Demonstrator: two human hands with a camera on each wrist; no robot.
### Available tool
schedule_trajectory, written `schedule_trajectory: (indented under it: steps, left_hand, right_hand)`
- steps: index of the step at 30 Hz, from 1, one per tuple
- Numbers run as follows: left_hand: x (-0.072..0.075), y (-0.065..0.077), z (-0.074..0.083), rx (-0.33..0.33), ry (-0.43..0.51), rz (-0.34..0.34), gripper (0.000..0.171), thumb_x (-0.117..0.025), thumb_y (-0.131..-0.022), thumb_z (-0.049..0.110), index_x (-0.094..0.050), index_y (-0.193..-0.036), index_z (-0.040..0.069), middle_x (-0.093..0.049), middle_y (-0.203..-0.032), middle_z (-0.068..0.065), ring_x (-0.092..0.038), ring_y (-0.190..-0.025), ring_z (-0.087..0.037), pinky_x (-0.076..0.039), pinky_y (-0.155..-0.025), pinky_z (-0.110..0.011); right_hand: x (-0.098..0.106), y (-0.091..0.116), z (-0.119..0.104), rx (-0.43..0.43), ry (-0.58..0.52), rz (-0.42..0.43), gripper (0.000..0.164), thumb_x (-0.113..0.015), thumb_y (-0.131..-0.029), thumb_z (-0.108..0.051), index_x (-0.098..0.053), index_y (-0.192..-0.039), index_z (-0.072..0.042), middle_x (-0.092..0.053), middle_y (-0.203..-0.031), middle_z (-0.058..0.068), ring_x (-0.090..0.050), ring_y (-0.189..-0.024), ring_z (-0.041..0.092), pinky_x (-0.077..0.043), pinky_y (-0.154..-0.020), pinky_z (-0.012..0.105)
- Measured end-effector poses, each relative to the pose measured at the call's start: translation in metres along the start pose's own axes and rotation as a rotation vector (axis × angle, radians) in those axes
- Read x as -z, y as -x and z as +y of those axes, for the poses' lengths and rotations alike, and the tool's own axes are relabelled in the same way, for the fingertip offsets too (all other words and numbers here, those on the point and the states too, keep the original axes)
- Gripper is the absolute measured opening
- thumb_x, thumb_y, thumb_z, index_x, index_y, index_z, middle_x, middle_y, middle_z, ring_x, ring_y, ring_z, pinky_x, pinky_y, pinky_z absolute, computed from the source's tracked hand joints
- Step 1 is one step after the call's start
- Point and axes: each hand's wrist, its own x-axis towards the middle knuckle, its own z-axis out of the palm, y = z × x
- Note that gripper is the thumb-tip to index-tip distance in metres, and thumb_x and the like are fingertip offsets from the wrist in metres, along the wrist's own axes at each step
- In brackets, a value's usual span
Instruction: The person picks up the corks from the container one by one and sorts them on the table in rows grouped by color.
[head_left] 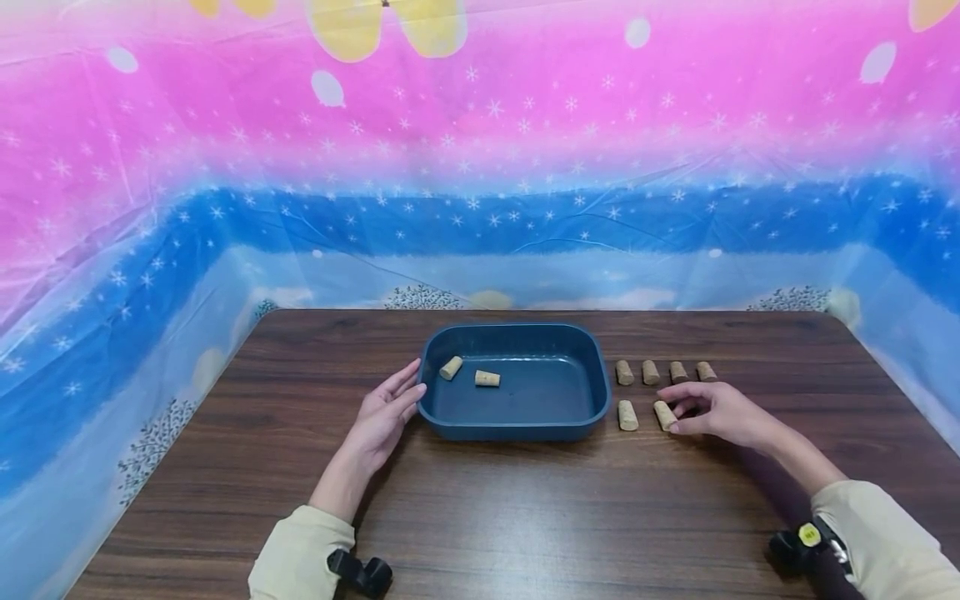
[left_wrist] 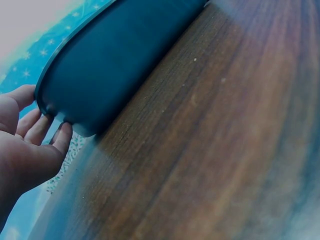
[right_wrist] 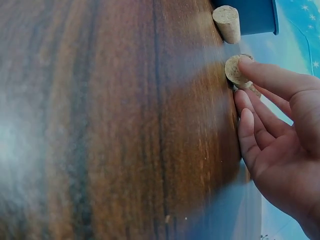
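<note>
A dark blue rectangular basin [head_left: 517,433] with rounded corners stands on the table. Against its left end rest the extended fingers of my left hand [head_left: 382,421], touching the outer wall and rim. Inside lie two tapered corks [head_left: 451,368], both on their sides in the left half. To the right of the basin, my right hand [head_left: 723,414] pinches another cork [head_left: 663,415] between thumb and fingers. The right wrist view shows the thumb on that cork's round end face [right_wrist: 233,70]. Just left of it sits one more cork [head_left: 627,416], close to the basin.
Behind the pinched cork runs a row of several corks [head_left: 650,372], the rightmost right behind my right hand. The brown wooden table [head_left: 480,517] reaches back to a pink and blue snowflake-patterned cloth [head_left: 480,208] hung around its far sides.
</note>
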Motion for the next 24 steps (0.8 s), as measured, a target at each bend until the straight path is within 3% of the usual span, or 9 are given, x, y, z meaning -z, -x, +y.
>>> schedule_trajectory:
  steps: [8,17,24]
  left_hand:
    - [-0.001,-0.001,0.0,-0.008,0.002,-0.002,0.052,-0.052,-0.1,0.006,-0.036,-0.149,0.005,-0.035,-0.152,-0.012,-0.036,-0.137,-0.021,-0.036,-0.107,-0.032]
    - [0.0,-0.002,-0.001,0.0,-0.002,-0.011,0.052,-0.052,-0.1,0.007,-0.035,-0.149,0.005,-0.035,-0.152,-0.012,-0.036,-0.137,-0.021,-0.035,-0.107,-0.033]
    - [0.001,-0.001,-0.002,-0.007,-0.007,-0.009,0.053,-0.054,-0.099,0.008,-0.036,-0.149,0.006,-0.035,-0.152,-0.012,-0.036,-0.137,-0.021,-0.036,-0.106,-0.032]
  right_hand:
    - [0.003,0.002,-0.002,0.004,-0.012,-0.005,0.054,-0.078,-0.081,-0.014,-0.057,-0.127,0.005,-0.064,-0.114,0.014,-0.059,-0.097,0.018,-0.051,-0.073,0.025]
    - [0.009,0.008,0.001,0.035,-0.022,-0.006,0.055,-0.077,-0.081,-0.011,-0.055,-0.128,0.009,-0.061,-0.12,0.021,-0.061,-0.095,0.013,-0.053,-0.073,0.026]
    - [0.006,0.004,-0.022,0.042,0.027,0.094,0.045,-0.07,-0.09,-0.017,-0.057,-0.127,0.005,-0.062,-0.119,0.02,-0.062,-0.098,0.02,-0.054,-0.076,0.027]
